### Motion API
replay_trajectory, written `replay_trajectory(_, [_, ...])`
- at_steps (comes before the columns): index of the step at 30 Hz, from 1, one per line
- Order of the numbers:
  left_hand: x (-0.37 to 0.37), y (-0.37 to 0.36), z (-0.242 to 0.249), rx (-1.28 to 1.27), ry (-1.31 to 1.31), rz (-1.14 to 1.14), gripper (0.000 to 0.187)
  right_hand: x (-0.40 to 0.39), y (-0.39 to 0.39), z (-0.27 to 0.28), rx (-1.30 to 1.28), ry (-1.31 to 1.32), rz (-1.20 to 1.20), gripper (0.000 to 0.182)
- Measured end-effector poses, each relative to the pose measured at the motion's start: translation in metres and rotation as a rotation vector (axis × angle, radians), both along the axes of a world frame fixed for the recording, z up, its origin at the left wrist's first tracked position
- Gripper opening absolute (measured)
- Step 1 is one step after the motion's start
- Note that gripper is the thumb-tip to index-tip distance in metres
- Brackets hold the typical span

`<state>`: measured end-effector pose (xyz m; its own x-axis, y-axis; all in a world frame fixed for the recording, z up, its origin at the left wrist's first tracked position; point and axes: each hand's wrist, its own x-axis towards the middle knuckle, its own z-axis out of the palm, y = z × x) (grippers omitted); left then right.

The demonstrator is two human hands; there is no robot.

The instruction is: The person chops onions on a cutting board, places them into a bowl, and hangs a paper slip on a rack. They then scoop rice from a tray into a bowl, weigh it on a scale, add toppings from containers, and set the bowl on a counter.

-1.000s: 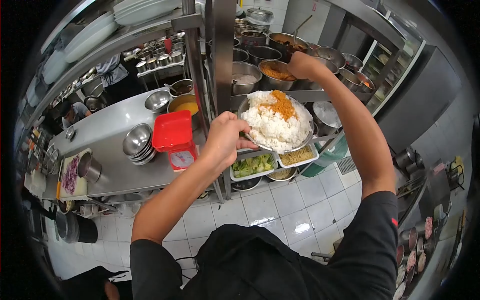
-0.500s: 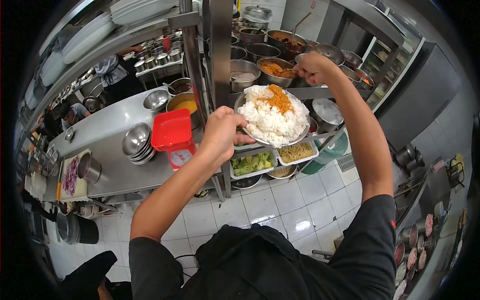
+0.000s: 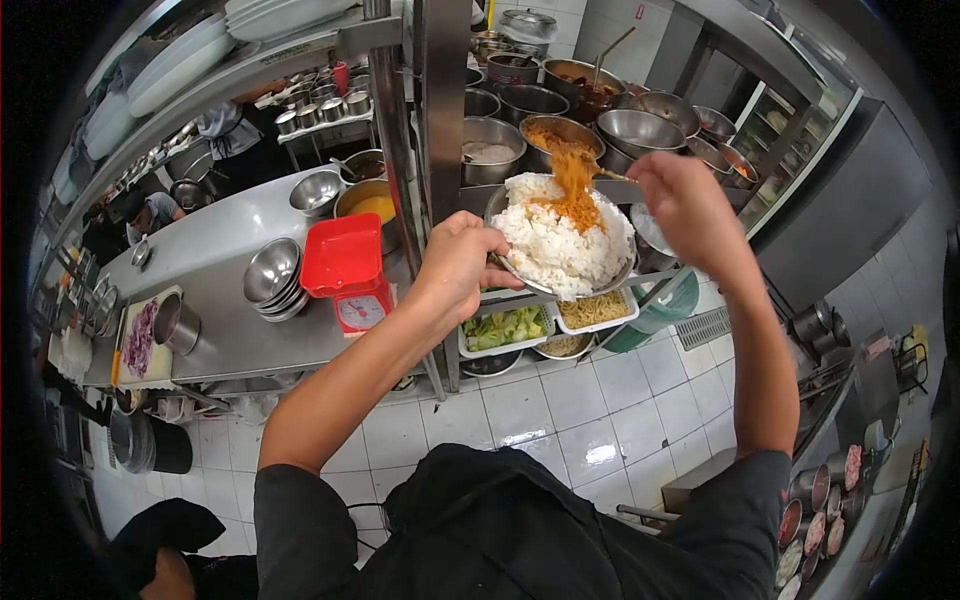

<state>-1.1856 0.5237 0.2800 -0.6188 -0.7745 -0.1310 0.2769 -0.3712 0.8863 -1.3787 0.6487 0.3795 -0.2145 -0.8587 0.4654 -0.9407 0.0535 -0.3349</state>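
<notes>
My left hand (image 3: 465,260) pinches the rim of a metal bowl (image 3: 632,266) heaped with white rice (image 3: 550,252). Above the bowl's right side, my right hand (image 3: 690,205) is closed on a spoon, of which the thin handle (image 3: 614,176) shows; the spoon's head is hidden in orange food. That orange shredded food (image 3: 574,180) tumbles in a blurred stream onto the rice, where some lies on top. Just behind the bowl stands a pot (image 3: 600,147) with more of the same orange food inside.
Several pots crowd the back shelf, one with pale food (image 3: 490,150). Below the bowl are trays of cut lettuce (image 3: 505,328) and noodles (image 3: 595,310). A steel post (image 3: 442,100) rises left of the bowl. The left counter holds a red scale (image 3: 345,260) and stacked bowls (image 3: 272,275).
My right hand has come down and towards me from beside the orange food's pot. More orange food now falls onto the rice. The bowl has shifted slightly right with my left hand.
</notes>
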Motion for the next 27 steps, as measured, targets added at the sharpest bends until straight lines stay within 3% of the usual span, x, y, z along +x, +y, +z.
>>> replay_trajectory(2, [0.000, 0.002, -0.002, -0.010, -0.013, 0.003, 0.014, 0.015, 0.007, -0.010, -0.206, 0.304, -0.008, 0.012])
replay_trajectory(5, [0.003, 0.005, -0.003, -0.027, -0.042, 0.017, 0.012, 0.007, -0.003, 0.001, -0.192, 0.294, -0.065, 0.019])
replay_trajectory(8, [0.007, 0.008, -0.005, -0.018, -0.061, 0.021, 0.011, -0.021, -0.045, 0.002, -0.137, 0.370, -0.101, 0.015])
replay_trajectory(11, [0.016, 0.013, -0.009, -0.003, -0.061, 0.014, 0.012, -0.047, -0.104, -0.010, 0.124, 0.424, -0.177, 0.015])
replay_trajectory(14, [0.049, 0.018, -0.011, 0.033, -0.042, 0.032, 0.014, -0.061, -0.133, -0.022, 0.183, 0.486, -0.081, 0.020])
replay_trajectory(18, [0.098, 0.030, -0.017, 0.056, -0.056, 0.152, 0.014, -0.038, -0.116, -0.008, 0.181, 0.516, -0.222, 0.032])
replay_trajectory(20, [0.124, 0.039, -0.018, 0.054, -0.081, 0.240, 0.015, -0.031, -0.096, -0.009, -0.239, 0.508, -0.120, 0.034])
replay_trajectory(24, [0.170, 0.055, -0.026, 0.053, -0.048, 0.486, 0.013, -0.002, -0.054, 0.011, -0.323, 0.194, -0.073, 0.032])
replay_trajectory(27, [0.207, 0.057, -0.037, 0.010, -0.048, 0.677, 0.011, -0.009, -0.028, 0.006, -0.393, 0.097, -0.012, 0.031])
